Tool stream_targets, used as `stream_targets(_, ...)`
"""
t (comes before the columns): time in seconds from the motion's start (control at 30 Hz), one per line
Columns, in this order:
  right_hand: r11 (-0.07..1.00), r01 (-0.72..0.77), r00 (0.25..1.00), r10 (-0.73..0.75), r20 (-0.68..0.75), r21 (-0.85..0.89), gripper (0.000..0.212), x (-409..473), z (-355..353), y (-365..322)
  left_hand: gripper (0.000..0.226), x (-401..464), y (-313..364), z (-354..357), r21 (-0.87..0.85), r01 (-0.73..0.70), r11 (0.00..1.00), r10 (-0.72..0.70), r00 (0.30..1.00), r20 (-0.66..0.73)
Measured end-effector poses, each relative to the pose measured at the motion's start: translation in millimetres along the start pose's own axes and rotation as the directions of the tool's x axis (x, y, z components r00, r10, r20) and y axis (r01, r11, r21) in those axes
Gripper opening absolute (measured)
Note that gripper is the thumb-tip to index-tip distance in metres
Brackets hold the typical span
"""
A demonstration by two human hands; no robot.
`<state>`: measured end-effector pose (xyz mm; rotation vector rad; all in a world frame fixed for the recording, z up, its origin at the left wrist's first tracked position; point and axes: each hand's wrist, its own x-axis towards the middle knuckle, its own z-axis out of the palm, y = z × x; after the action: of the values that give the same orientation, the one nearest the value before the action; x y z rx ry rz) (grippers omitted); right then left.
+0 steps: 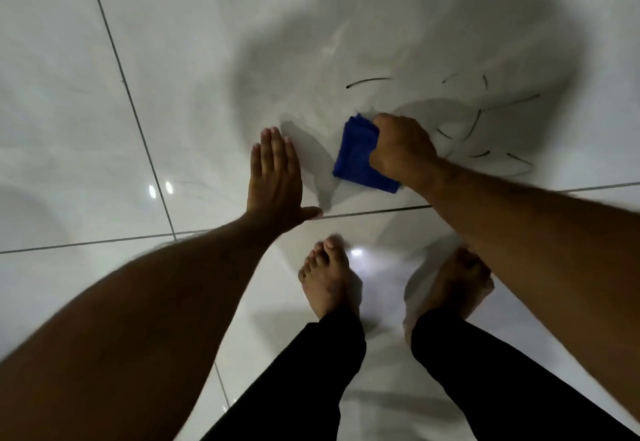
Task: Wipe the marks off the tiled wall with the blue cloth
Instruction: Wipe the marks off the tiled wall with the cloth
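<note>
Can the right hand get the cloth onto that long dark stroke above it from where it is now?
Probably yes. The right hand presses the blue cloth on the tiled wall just below the long dark stroke; bare tile lies between, and the left hand rests flat, off to the side.

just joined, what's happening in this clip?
A barefoot person is cleaning a glossy white tiled wall. The right hand presses a folded blue cloth against the tile, just left of a cluster of thin dark scribble marks not yet wiped off. The left hand lies open and flat on the wall beside it, bracing.
</note>
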<state>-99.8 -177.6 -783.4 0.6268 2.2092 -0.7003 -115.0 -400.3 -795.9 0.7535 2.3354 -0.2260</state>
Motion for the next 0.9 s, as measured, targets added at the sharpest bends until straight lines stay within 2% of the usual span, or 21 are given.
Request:
stream_targets(0.03, 0.996, 0.037, 0.989, -0.048, -0.137, -0.079, 0.052, -1, 3, 3, 0.153, 2, -2, 1, -0.014, 0.016, 1.000, -0.016, 1.000, -0.013)
stream_targets(0.1, 0.971, 0.116, 0.913, -0.186, -0.362, -0.208, 0.063, -5, 8, 9, 0.160, 8, -11, 3, -0.024, 0.041, 0.999, -0.041, 0.999, -0.014)
stream_targets(0.17, 0.950, 0.201, 0.860, -0.288, -0.422, -0.239, 0.062, -12, 18, 10, 0.166, 11, -24, 2, -0.029, 0.053, 0.998, -0.053, 0.999, 0.010)
stream_targets(0.3, 0.953, 0.220, 0.924, -0.272, -0.268, -0.211, 0.070, -31, 66, 13, 0.176, 26, -41, 0, -0.027, 0.048, 0.999, -0.045, 0.995, 0.093)
stream_targets(0.4, 0.929, 0.228, 0.933, -0.294, -0.208, -0.293, 0.082, -29, 96, 18, 0.183, 40, -46, 3, -0.064, 0.032, 0.997, -0.024, 0.992, 0.120)
stream_targets(0.57, 0.801, 0.421, 0.824, -0.534, -0.190, -0.425, 0.085, 9, 91, 15, 0.182, 44, -51, 8, -0.080, -0.001, 0.997, 0.009, 0.995, 0.097)
stream_targets(0.7, 0.774, 0.444, 0.771, -0.587, -0.247, -0.452, 0.077, 41, 75, -12, 0.183, 45, -51, 8, -0.065, -0.002, 0.998, 0.008, 0.996, 0.093)
stream_targets(0.83, 0.623, 0.594, 0.700, -0.712, -0.056, -0.509, 0.080, -13, 100, 29, 0.183, 44, -48, 4, -0.025, 0.009, 1.000, -0.006, 0.994, 0.112)
stream_targets(0.9, 0.578, 0.638, 0.677, -0.735, 0.015, -0.508, 0.079, -19, 91, 44, 0.184, 45, -47, 3, -0.017, 0.019, 1.000, -0.017, 0.994, 0.109)
